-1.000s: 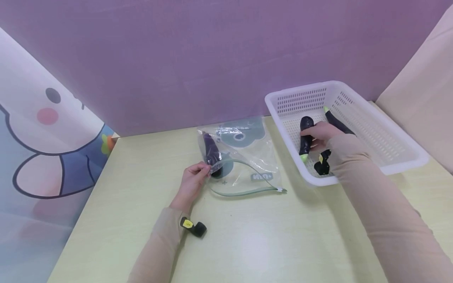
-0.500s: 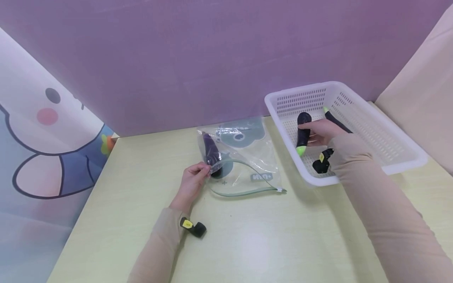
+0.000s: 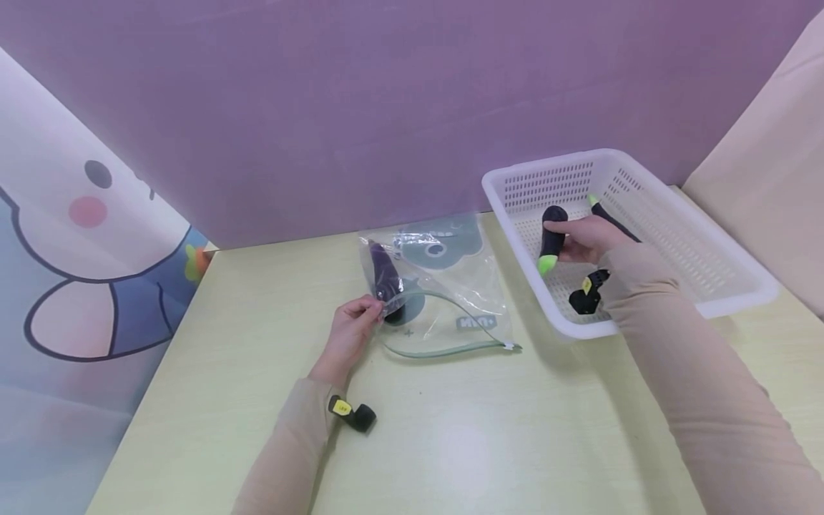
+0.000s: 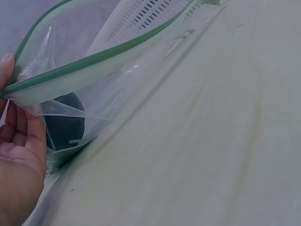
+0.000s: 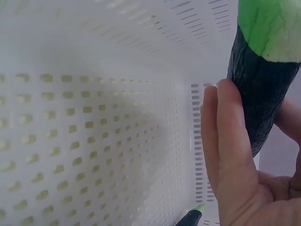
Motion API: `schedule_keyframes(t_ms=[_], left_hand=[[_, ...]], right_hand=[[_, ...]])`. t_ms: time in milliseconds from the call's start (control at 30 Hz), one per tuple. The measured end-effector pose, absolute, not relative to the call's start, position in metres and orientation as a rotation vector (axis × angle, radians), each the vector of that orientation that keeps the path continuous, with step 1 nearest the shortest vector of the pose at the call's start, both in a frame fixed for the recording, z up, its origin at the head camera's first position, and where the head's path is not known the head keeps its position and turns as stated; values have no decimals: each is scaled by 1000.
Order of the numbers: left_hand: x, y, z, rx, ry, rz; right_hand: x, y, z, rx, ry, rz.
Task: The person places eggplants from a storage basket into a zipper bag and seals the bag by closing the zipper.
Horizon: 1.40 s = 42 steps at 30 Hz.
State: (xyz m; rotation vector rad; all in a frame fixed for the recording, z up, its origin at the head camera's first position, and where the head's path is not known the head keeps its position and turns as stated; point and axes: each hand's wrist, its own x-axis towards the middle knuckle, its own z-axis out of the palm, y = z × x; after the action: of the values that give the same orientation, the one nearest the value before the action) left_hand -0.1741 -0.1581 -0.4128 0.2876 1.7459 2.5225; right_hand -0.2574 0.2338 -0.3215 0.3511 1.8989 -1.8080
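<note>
Purple backdrop (image 3: 386, 107): one, rising along the table's far edge.

Table (image 3: 450, 443): one, pale wood-grain top. We note a broad stretch of surface in front of the bag, another left of it, and a narrow strip between bag and basket.

White basket (image 3: 547, 187): one, slotted walls, rounded rim, set at the right near the backdrop. We see wide floor to the right of the right hand.

Clear bag (image 3: 450, 286): one, printed, lying flat toward the backdrop, its mouth facing the near side. We find the two edges of the green zip (image 4: 94, 59) bowed apart, the upper one raised at the left.

Left hand (image 3: 350, 325): thumb and fingers closed together, pinching the mouth's left corner.

Right hand (image 3: 589, 239): inside the basket, fingers and thumb wrapped about an eggplant, spread no wider than its girth.

Eggplants: three. We list the held eggplant (image 3: 551, 243), green end toward the near side, just inside the basket's left rim; the second eggplant (image 3: 614, 219), in the basket beyond the right hand; the bagged eggplant (image 3: 386, 275), along the bag's left side.

Wrist cameras: two, black; we point to the left one (image 3: 363, 417).

Zip slider (image 3: 509, 346): one, white, at the mouth's right end.
</note>
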Motion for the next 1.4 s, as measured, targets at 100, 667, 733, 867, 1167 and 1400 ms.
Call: schedule_keyframes(t_ms=[100,667,733,867,1167,1400], left_hand=[[-174,-157,-412,275,1756,2519],[-175,-153,-409,233,1759,2524],[-175,-153,-410,226,1760,2524],[-176,-152,-410,216,1760,2522],[-175,-151,-410,196,1772,2517],[-174,-151,-411,220,1765,2512]], right_hand=[[-257,235,-320,360,1923,-1790],[-259,237,-313,344,1849,-1899],[-260,237,-313,331,1803,-1948],[-258,238,-311,294,1767,-2004],[-254,238,-308,155,1715,-2094],[-252,239,-307,106,1718,-2097]])
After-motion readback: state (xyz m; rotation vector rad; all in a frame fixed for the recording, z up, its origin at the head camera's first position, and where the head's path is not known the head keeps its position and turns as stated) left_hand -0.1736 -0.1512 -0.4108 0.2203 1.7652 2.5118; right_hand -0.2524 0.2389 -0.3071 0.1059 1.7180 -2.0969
